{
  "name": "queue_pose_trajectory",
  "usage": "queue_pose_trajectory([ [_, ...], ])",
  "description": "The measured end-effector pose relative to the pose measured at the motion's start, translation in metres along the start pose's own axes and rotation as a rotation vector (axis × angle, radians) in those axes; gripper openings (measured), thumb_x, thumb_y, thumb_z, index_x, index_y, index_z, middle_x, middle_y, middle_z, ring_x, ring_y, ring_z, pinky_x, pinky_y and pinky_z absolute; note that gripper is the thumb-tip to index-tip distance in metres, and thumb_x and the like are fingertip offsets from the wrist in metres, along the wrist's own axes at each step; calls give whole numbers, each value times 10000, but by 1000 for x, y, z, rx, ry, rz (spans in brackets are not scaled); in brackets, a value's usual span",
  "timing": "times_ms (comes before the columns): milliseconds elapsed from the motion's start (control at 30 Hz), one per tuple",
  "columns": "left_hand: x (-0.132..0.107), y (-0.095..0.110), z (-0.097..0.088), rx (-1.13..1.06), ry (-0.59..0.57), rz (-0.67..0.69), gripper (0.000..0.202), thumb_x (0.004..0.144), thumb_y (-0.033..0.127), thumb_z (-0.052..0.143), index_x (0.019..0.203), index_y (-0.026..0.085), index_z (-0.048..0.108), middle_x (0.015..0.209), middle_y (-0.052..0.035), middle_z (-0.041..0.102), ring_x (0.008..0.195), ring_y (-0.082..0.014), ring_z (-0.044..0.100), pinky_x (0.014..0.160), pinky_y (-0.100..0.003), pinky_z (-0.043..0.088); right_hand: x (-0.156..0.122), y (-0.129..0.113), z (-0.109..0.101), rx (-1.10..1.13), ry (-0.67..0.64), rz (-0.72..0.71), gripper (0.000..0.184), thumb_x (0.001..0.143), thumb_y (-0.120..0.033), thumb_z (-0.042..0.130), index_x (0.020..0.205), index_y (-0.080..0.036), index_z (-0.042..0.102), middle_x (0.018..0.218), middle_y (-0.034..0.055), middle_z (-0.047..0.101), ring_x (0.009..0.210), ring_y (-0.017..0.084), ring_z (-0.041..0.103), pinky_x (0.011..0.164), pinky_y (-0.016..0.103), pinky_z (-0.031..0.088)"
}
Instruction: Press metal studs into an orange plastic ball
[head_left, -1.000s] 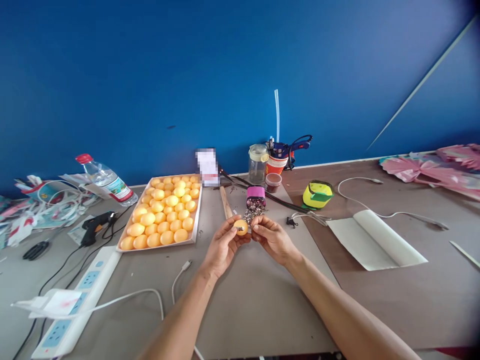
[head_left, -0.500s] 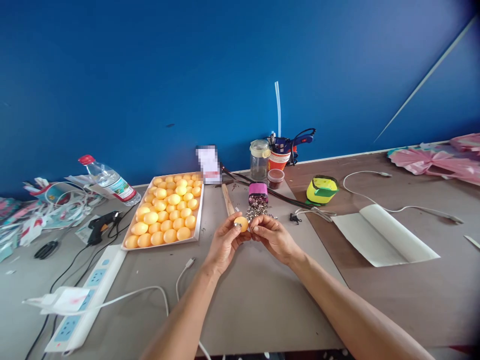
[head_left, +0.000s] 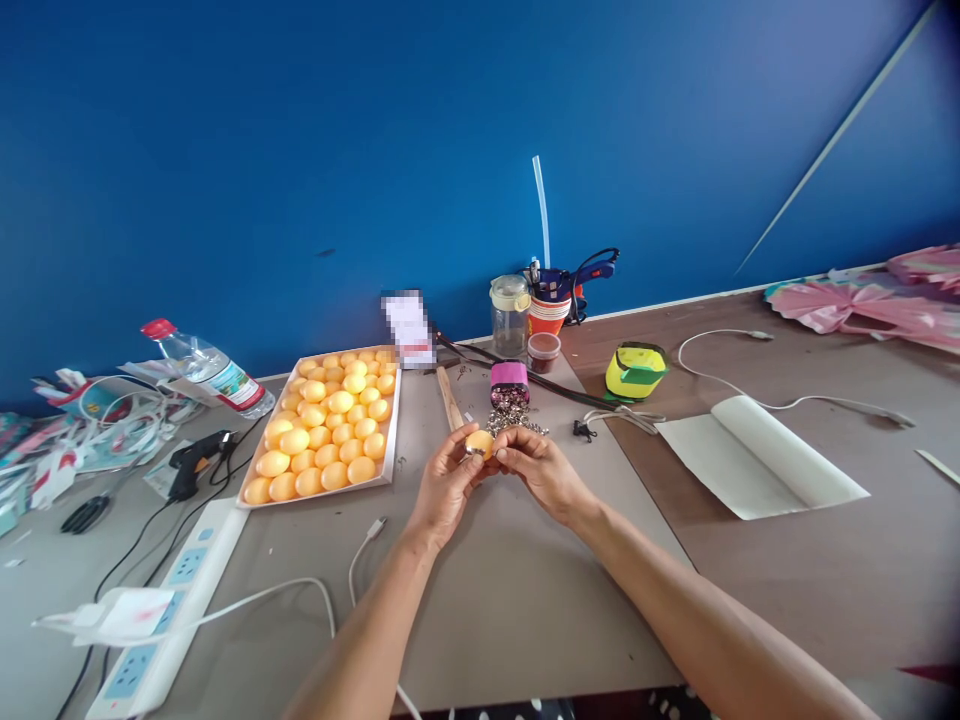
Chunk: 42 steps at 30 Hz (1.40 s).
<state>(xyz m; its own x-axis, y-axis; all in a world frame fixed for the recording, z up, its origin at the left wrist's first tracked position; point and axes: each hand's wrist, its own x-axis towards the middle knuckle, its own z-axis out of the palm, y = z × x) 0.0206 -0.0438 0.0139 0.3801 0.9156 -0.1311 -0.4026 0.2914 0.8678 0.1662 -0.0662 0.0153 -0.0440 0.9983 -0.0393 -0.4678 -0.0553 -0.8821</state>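
Note:
Between the thumb and fingers of my left hand (head_left: 446,487) is an orange ball (head_left: 479,442), with a small shiny metal piece showing at its lower left. My right hand (head_left: 544,473) is closed in a pinch at the ball's right side; whatever its fingertips hold is too small or hidden to make out. Just beyond my hands lies a heap of small metal pieces (head_left: 516,418), spilling from a pink and black container (head_left: 509,382) tipped on its side. To the left, a shallow white tray (head_left: 393,440) carries many similar orange balls.
A wooden stick or handle (head_left: 448,398) lies left of the heap. Behind stand a clear jar (head_left: 510,316) and a lidded tub (head_left: 544,350). Leftward are a power strip (head_left: 161,625), a glue gun (head_left: 196,463) and a water bottle (head_left: 214,372). A yellow container (head_left: 636,370) and paper sheet (head_left: 757,465) are rightward.
The view has shifted slightly, so the table things sit a little further left. The ball has turned a little in my fingers, and my right fingertips remain against its side.

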Motion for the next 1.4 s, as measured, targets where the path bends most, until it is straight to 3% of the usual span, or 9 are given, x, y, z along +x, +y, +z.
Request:
queue_pose_trajectory([
  [267,1,-2,-1,35,-16,9,426,733,248,708,1138,217,582,990,-28,638,810,-151,634,840,-360,504,0,2,-1,-10,8,21,211,659,-326,751,705,-180,606,650,-30,562,613,103,461,628,269,357],
  [600,-2,2,3,1,-4,23,466,700,266,737,1127,222,554,927,-21,648,750,-153,638,798,-368,504,3,3,-9,273,-115,78,170,653,-275,780,698,-190,640,641,-31,555,590,91,445,644,270,383],
  [1000,-3,2,5,156,53,53,425,685,321,748,1044,188,563,937,-38,653,745,-153,633,715,-302,498,1,3,-4,154,-59,76,272,602,-368,801,690,-189,615,743,-3,634,675,132,545,708,309,420],
  [1400,-3,1,4,331,81,73,449,709,372,721,1078,188,545,974,-57,653,752,-152,634,695,-279,505,1,-3,-1,-65,4,25,261,640,-376,743,683,-175,583,635,-34,557,606,103,475,616,270,351],
])
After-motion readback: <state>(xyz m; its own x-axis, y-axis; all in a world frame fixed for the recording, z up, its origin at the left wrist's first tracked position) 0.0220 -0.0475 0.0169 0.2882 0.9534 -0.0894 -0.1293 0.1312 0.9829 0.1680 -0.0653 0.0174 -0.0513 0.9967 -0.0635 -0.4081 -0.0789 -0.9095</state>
